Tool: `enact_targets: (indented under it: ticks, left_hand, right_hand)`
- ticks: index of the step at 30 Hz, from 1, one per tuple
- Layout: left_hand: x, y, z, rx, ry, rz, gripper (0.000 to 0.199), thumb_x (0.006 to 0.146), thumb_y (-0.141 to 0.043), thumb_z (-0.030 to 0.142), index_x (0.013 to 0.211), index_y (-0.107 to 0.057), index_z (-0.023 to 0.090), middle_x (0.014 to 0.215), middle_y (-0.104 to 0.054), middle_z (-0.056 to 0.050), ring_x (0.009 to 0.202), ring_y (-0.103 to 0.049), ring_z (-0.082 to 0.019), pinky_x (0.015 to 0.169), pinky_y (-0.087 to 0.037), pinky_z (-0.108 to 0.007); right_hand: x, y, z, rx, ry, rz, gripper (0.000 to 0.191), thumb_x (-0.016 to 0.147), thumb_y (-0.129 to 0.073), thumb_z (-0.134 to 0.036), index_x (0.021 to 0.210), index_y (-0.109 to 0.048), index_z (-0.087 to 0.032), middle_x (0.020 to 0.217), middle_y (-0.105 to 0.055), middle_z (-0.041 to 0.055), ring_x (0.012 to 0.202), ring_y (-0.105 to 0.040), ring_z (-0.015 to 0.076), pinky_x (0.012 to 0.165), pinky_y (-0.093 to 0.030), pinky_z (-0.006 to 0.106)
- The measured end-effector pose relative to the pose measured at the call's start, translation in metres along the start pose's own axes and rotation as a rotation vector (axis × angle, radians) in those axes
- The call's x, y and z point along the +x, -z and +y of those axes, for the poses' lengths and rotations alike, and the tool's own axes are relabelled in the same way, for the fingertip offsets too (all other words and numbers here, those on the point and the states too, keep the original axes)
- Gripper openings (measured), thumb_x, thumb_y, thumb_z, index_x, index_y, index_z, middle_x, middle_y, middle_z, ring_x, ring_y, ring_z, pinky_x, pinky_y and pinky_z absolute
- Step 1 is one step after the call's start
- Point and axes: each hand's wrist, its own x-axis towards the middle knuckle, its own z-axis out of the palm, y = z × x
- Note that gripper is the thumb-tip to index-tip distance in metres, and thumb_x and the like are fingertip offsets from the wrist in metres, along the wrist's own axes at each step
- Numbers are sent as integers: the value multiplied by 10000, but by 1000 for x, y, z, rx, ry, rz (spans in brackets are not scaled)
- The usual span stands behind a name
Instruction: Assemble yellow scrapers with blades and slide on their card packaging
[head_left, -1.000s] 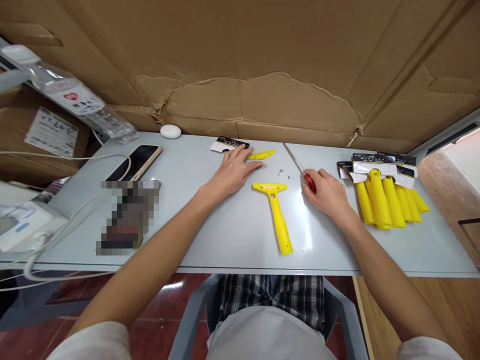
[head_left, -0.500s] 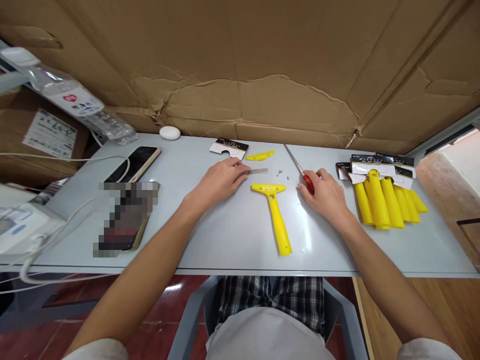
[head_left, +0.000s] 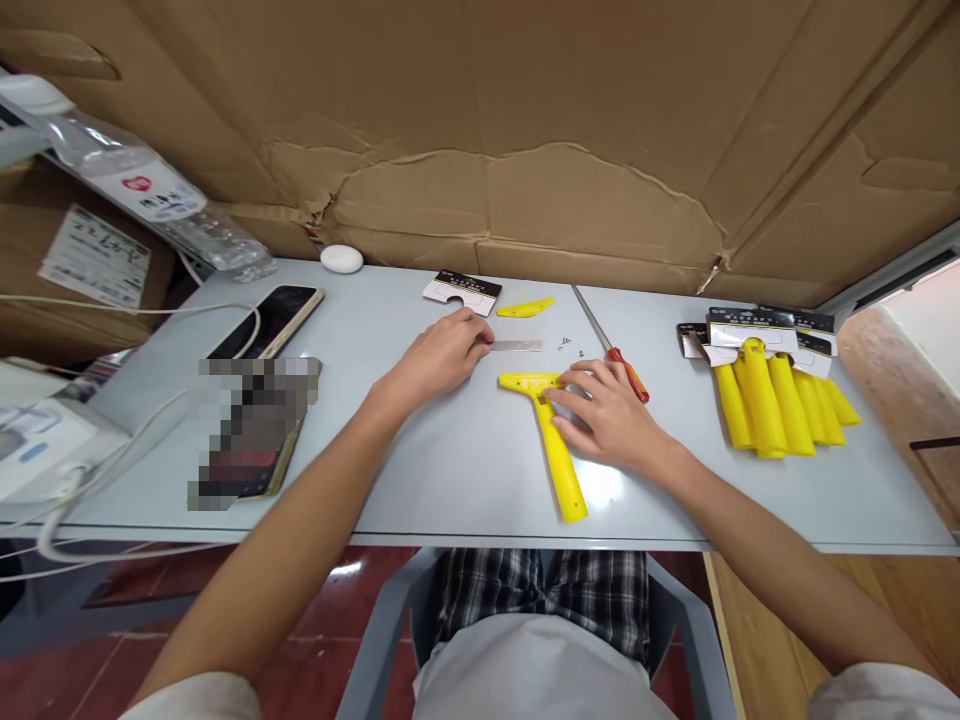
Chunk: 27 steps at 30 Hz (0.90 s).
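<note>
My left hand pinches the left end of a thin metal blade above the grey table. My right hand has its fingers apart, with the fingertips at the head of a yellow scraper handle. Beyond that hand lies a screwdriver with a red handle, its shaft pointing away. Several tiny screws rest between blade and screwdriver. A separate yellow plate lies behind the blade, beside a black and white card.
Several yellow handles with cards lie at the right. On the left are a phone, a pixelated device, white cables and a plastic bottle. A white oval object sits near the cardboard at the back.
My right hand has let go of the screwdriver and moved left and nearer, to the scraper handle. The screwdriver now lies free. My left hand still holds the blade.
</note>
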Motion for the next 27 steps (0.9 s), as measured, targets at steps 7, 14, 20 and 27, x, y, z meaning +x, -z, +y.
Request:
enact_targets:
  ticks: [7, 14, 20, 27]
  left_hand:
    - [0, 1, -2, -52, -15, -8, 251, 972, -526, 246, 1105, -737, 221, 1250, -742, -121, 1136, -704, -311, 1040, -563, -477]
    - [2, 1, -6, -76, -19, -44, 289, 985, -541, 284, 1163, -758, 215, 1132, -751, -113, 1073, -703, -289, 995, -565, -431]
    - [1, 6, 4, -216, -4, -15, 205, 937, -610, 330, 1001, -768, 218, 1038, -769, -82, 959, -705, -257, 926, -576, -398]
    - [-3, 3, 26, -642, -25, -116, 334, 867, -796, 506, 1019, -768, 210, 986, -798, -72, 909, -746, -229, 858, -627, -381]
  right_hand:
    - [-2, 2, 6, 28, 7, -8, 354, 1119, -534, -406, 1393, -723, -284, 1359, -713, 101, 1330, -544, 326, 1081, -402, 505]
    - [-3, 1, 10, -61, -64, 39, 382, 1139, -453, -379, 1400, -701, -253, 1352, -698, 129, 1350, -515, 333, 1042, -383, 490]
    - [-3, 0, 16, -113, -162, 45, 366, 1117, -470, -354, 1382, -698, -245, 1385, -692, 146, 1342, -507, 342, 1032, -356, 496]
    - [-2, -3, 16, -168, -230, 19, 420, 1118, -421, -257, 1476, -639, -246, 1365, -718, 137, 1262, -539, 331, 999, -346, 492]
